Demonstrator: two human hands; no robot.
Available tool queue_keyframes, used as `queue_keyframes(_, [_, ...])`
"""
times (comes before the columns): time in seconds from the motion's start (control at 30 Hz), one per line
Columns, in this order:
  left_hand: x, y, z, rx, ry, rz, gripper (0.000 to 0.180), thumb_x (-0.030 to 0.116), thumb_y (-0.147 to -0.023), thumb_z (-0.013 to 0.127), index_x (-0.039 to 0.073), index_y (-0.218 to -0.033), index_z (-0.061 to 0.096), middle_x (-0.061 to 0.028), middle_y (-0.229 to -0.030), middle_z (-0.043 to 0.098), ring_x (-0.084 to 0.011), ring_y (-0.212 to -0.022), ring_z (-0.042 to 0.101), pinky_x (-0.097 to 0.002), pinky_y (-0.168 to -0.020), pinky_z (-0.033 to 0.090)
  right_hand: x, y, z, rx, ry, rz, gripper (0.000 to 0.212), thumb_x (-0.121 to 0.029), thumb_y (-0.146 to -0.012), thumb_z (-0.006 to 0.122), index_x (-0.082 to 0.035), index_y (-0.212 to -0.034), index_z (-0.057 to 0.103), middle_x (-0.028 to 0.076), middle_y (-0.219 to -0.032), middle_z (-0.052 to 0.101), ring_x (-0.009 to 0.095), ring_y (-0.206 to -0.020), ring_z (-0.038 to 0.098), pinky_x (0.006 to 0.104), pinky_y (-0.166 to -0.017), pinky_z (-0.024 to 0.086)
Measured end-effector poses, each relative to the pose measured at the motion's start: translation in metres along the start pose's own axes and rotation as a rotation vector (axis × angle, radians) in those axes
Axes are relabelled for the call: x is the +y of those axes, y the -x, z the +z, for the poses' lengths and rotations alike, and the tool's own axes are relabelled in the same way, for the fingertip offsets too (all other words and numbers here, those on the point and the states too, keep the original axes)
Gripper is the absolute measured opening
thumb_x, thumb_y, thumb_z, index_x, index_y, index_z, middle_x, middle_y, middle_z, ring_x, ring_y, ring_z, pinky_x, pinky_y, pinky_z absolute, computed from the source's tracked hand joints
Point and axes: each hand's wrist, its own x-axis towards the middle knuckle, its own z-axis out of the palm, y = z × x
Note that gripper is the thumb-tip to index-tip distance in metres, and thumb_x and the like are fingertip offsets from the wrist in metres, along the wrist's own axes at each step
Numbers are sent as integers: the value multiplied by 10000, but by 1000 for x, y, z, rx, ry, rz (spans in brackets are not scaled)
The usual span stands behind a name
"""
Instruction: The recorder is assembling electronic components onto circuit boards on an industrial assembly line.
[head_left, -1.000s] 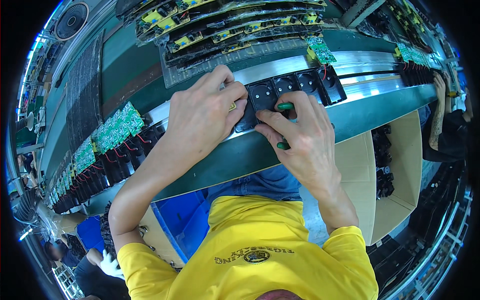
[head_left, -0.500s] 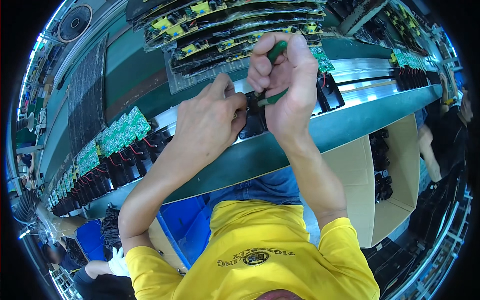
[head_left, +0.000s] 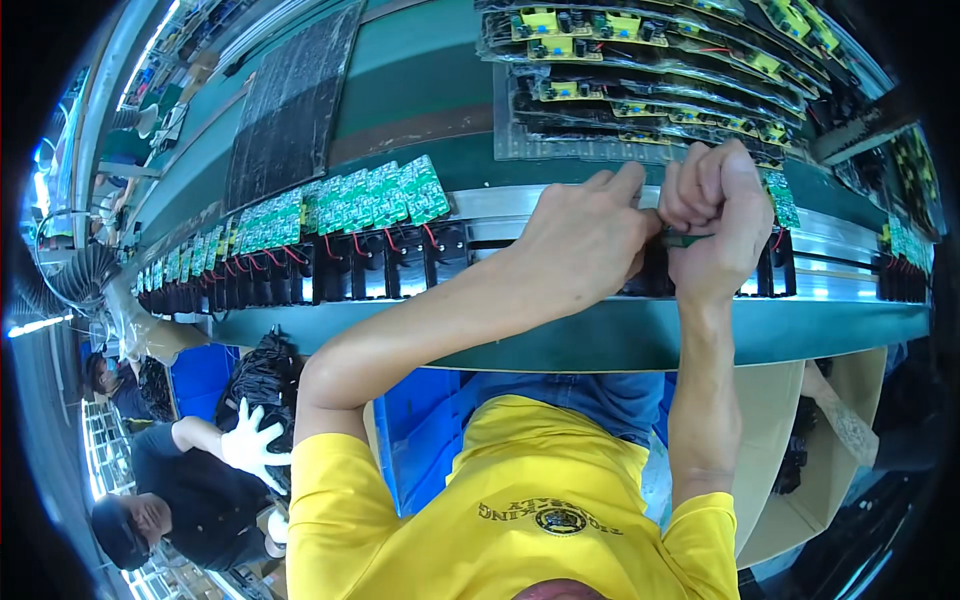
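My right hand [head_left: 715, 215] is closed in a fist around a green-handled tool [head_left: 688, 239], held level over the front rail of a green conveyor [head_left: 420, 90]. My left hand [head_left: 590, 245] reaches across from the left. Its thumb and forefinger tips meet the tool's end, and what they pinch is hidden. Under both hands stands a row of black fan units [head_left: 400, 270] with red wires. Small green circuit boards [head_left: 370, 195] lie just behind that row.
Trays of yellow and black boards [head_left: 640, 60] sit at the back, and a black mat [head_left: 285, 100] lies on the belt. Below the rail are a blue bin [head_left: 430, 430] and a cardboard box [head_left: 790, 440]. A co-worker's white-gloved hand [head_left: 245, 445] is at lower left.
Both hands lifted off the fan units. My right hand turned up into a fist on the green tool, and my left fingers came over to its end.
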Motion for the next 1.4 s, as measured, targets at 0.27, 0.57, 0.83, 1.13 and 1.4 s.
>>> queue_keyframes(0.27, [-3, -9, -29, -259, 28, -48, 154, 199, -907, 790, 112, -1034, 778, -88, -1101, 620, -343, -845, 692, -462, -747, 567, -62, 28, 38, 48, 623, -129, 205, -160, -1046, 719, -19, -1163, 813, 81, -1086, 611, 198, -886, 552, 313, -757, 472])
queue_keyframes(0.57, [-3, -72, -58, -338, -59, -12, 268, 154, -911, 794, 71, -1161, 746, -110, -1331, 703, -375, -1056, 731, -474, -946, 588, -67, 85, 3, -321, 1773, -133, 187, -180, -898, 924, -153, -1082, 903, 78, -1146, 652, 256, -954, 623, 386, -788, 537])
queue_keyframes(0.83, [-3, 5, -3, 116, -59, 234, 524, 47, -872, 741, 94, -1381, 629, -124, -1356, 668, -319, -1377, 621, -503, -1251, 441, -104, 78, -34, 144, 1698, -162, 259, -228, -947, 909, -169, -1199, 895, 122, -1204, 701, 287, -894, 704, 415, -751, 578])
queue_keyframes(1.13, [-49, 78, -70, -29, -276, 149, 394, -9, -853, 709, 100, -1231, 689, -118, -1447, 638, -346, -1403, 609, -553, -1370, 358, -105, 54, -91, 305, 1900, 141, 303, -373, -1029, 850, -110, -1176, 877, 137, -1221, 704, 341, -834, 727, 459, -732, 583])
queue_keyframes(1.4, [-57, 5, -102, 409, -243, 134, 284, 55, -937, 738, 105, -1216, 725, -91, -1396, 654, -317, -1276, 640, -500, -1224, 470, -96, 62, -58, 215, 1843, 209, 311, -399, -1043, 834, -111, -1152, 875, 108, -1233, 705, 343, -871, 736, 466, -752, 585])
